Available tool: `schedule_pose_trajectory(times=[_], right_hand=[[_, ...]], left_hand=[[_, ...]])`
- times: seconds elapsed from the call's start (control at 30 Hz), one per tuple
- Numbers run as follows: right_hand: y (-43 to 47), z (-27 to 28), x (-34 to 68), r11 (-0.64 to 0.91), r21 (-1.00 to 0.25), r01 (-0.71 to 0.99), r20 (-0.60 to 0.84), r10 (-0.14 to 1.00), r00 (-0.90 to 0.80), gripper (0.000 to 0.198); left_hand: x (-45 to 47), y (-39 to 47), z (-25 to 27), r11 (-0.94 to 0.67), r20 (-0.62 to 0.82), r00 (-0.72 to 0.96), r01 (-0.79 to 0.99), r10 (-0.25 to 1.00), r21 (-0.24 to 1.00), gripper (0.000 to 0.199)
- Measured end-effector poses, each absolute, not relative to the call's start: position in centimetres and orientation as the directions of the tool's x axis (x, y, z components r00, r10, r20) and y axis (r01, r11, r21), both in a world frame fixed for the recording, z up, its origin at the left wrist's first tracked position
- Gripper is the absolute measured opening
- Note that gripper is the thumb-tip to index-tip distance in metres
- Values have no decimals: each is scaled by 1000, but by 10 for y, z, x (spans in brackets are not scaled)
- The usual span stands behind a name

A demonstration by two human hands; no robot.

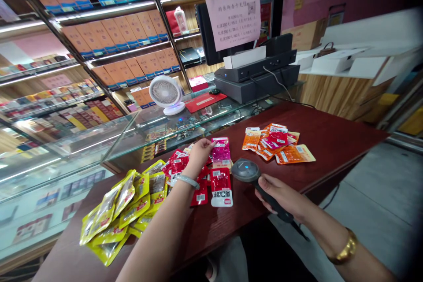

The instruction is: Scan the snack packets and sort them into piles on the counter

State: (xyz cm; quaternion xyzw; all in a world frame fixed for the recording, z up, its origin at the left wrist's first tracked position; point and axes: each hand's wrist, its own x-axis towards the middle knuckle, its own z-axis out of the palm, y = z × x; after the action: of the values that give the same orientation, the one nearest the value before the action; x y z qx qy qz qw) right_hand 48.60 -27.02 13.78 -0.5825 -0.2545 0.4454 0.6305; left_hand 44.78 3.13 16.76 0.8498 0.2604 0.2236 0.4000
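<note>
My right hand (277, 194) is wrapped round the handle of a dark barcode scanner (246, 170), whose head points left over the table. With my left hand (202, 155) I pinch the left edge of a magenta snack packet (220, 152). Just below that packet lies a red snack packet (222, 187) with a white end. More red packets (175, 163) lie partly hidden behind my left hand and forearm. To the left is a heap of yellow packets (132, 202). A pile of orange packets (294, 154), with a red and magenta one on top, lies beyond the scanner.
The packets lie on a dark red table (330, 128). Behind it stand a glass counter (148, 134), a white fan (166, 92), a red mat (205, 102) and a cash register (254, 75) with cables. Shelves of boxes (115, 35) line the back left.
</note>
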Motion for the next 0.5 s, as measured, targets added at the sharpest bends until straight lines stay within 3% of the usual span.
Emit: schedule_pose_trajectory(times=[0.5], right_hand=[[-274,149,504,-92,-965,-246,-208,841,499,58]], left_hand=[[480,15,165,-396,152,778,132,609,909,30]])
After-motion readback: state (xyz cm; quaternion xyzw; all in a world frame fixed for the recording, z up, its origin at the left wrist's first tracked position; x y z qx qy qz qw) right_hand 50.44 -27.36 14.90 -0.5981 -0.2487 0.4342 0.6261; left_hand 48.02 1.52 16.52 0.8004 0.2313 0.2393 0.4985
